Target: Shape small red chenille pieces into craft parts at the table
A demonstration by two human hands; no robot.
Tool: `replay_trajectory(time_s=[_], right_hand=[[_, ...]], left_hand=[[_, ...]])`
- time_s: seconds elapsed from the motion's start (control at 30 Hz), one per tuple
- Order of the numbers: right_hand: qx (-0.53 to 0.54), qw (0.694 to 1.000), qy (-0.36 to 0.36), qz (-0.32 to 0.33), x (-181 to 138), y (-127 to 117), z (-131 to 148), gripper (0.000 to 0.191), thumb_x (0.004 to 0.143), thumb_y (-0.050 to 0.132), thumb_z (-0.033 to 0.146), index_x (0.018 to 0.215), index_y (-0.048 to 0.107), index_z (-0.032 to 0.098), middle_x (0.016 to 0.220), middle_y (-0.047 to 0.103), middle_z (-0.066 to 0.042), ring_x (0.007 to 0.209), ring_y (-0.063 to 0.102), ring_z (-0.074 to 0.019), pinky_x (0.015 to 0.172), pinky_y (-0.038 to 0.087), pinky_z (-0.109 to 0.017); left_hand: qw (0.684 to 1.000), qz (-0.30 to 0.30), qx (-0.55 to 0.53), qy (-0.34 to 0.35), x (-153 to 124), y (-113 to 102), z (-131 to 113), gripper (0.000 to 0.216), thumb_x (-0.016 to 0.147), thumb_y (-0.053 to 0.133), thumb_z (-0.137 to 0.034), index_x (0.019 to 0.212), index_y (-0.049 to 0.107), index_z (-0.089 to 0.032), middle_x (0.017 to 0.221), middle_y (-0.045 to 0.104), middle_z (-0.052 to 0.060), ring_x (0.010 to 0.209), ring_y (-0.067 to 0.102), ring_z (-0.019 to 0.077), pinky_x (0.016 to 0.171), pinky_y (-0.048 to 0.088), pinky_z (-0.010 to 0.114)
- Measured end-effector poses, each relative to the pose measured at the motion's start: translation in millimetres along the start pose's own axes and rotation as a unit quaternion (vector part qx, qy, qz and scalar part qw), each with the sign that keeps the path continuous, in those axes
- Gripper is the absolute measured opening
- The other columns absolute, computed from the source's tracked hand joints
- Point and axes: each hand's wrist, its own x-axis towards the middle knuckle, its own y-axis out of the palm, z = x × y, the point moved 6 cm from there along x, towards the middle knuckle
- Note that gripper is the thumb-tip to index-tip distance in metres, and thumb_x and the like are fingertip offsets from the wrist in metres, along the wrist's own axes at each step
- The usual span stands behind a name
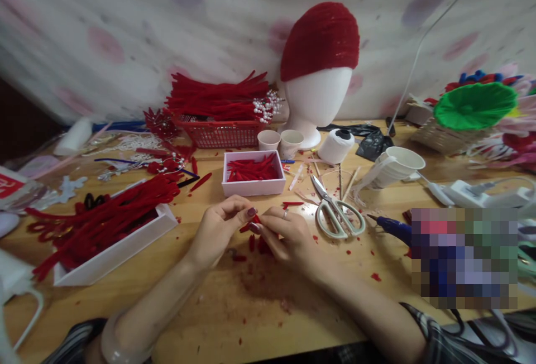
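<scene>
My left hand [221,227] and my right hand [288,233] meet over the middle of the wooden table [218,319], fingertips nearly together. Between them they pinch a small piece of red chenille stem [256,220], mostly covered by the fingers. Below the fingers lie short red chenille pieces [252,243] and scattered red fluff. Just beyond the hands stands a small white box [251,187] holding cut red chenille pieces [253,167]. Scissors [335,210] with pale handles rest on the table to the right of my right hand, blades slightly apart.
At left, a white tray [121,249] bears long red chenille stems [113,213]. Behind are a red basket [230,134], paper cups [292,143], a thread spool [336,147] and a foam head [320,93] with a red cap. A blue glue gun [393,229] and power strip [488,192] lie right.
</scene>
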Motion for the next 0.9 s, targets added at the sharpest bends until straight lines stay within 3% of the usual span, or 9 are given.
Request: replay_trajectory(time_s=[0.2,0.27,0.33,0.43,0.53,0.63,0.73,0.8,0.9], right_hand=[[0.007,1.0,0.004,-0.02,2,-3,8,0.03,0.091,0.046,0.013,0.066,0.062,0.015,0.061,0.054,-0.002,0.051,0.045,-0.0102,0.05,0.033,-0.024],[0.01,1.0,-0.003,-0.001,7,-10,7,0.03,0.092,0.047,0.016,0.067,0.064,0.014,0.06,0.056,-0.003,0.051,0.046,-0.0104,0.049,0.034,-0.024],[0.012,0.997,-0.017,0.069,13,-18,1,0.027,0.092,0.05,0.02,0.074,0.068,0.015,0.064,0.062,-0.004,0.056,0.052,-0.0115,0.052,0.037,-0.024],[-0.024,0.997,0.058,0.045,22,-54,-24,0.024,0.092,0.055,0.029,0.08,0.071,0.016,0.066,0.066,-0.004,0.058,0.055,-0.0122,0.056,0.04,-0.024],[-0.115,0.979,0.131,0.106,22,-70,-48,0.017,0.087,0.059,0.027,0.085,0.072,0.016,0.074,0.068,-0.005,0.06,0.055,-0.0132,0.058,0.041,-0.026],[-0.19,0.952,0.158,0.182,17,-64,-62,0.014,0.081,0.064,0.019,0.093,0.072,0.017,0.096,0.067,-0.009,0.078,0.06,-0.0181,0.069,0.044,-0.029],[-0.212,0.938,0.139,0.237,15,-50,-63,0.013,0.081,0.058,0.01,0.084,0.07,0.016,0.092,0.065,-0.01,0.085,0.059,-0.0208,0.075,0.043,-0.031],[-0.215,0.935,0.149,0.24,15,-47,-63,0.015,0.081,0.054,0.006,0.08,0.066,0.015,0.09,0.065,-0.01,0.084,0.058,-0.0205,0.074,0.042,-0.03],[-0.19,0.943,0.199,0.19,15,-53,-65,0.013,0.083,0.051,0.008,0.085,0.059,0.017,0.087,0.064,-0.007,0.076,0.055,-0.018,0.066,0.04,-0.028]], left_hand=[[0.999,0.002,0.045,0.005,0,0,0,0.024,0.072,0.077,-0.039,0.069,0.07,-0.016,0.071,0.058,-0.001,0.067,0.055,0.0084,0.064,0.046,0.018],[0.998,-0.005,0.06,0.008,0,-2,0,0.025,0.072,0.077,-0.039,0.068,0.069,-0.016,0.071,0.06,-0.001,0.068,0.055,0.0083,0.065,0.045,0.018],[0.998,-0.031,0.06,0.009,2,-9,0,0.026,0.07,0.078,-0.041,0.07,0.07,-0.016,0.071,0.063,-0.001,0.069,0.056,0.0086,0.067,0.045,0.018],[0.994,-0.083,0.065,0.012,5,-21,-3,0.029,0.067,0.078,-0.043,0.075,0.07,-0.016,0.074,0.068,0.0,0.071,0.059,0.0107,0.072,0.047,0.021],[0.986,-0.063,0.155,0.006,7,-22,-7,0.024,0.068,0.077,-0.039,0.077,0.071,-0.017,0.075,0.071,0.002,0.072,0.062,0.0138,0.072,0.049,0.024],[0.966,-0.012,0.259,-0.012,8,-15,-5,0.021,0.069,0.074,-0.033,0.082,0.072,-0.017,0.08,0.073,0.005,0.072,0.065,0.0173,0.067,0.05,0.027],[0.948,-0.032,0.315,0.041,8,-15,-11,0.019,0.073,0.067,-0.032,0.084,0.072,-0.017,0.088,0.073,0.006,0.079,0.066,0.0191,0.071,0.051,0.029],[0.944,-0.062,0.312,0.082,9,-19,-17,0.018,0.075,0.066,-0.033,0.083,0.071,-0.017,0.088,0.072,0.006,0.08,0.066,0.0188,0.074,0.051,0.03],[0.95,-0.116,0.266,0.115,11,-30,-25,0.019,0.075,0.067,-0.034,0.083,0.07,-0.017,0.081,0.072,0.004,0.075,0.065,0.0173,0.071,0.051,0.028]])
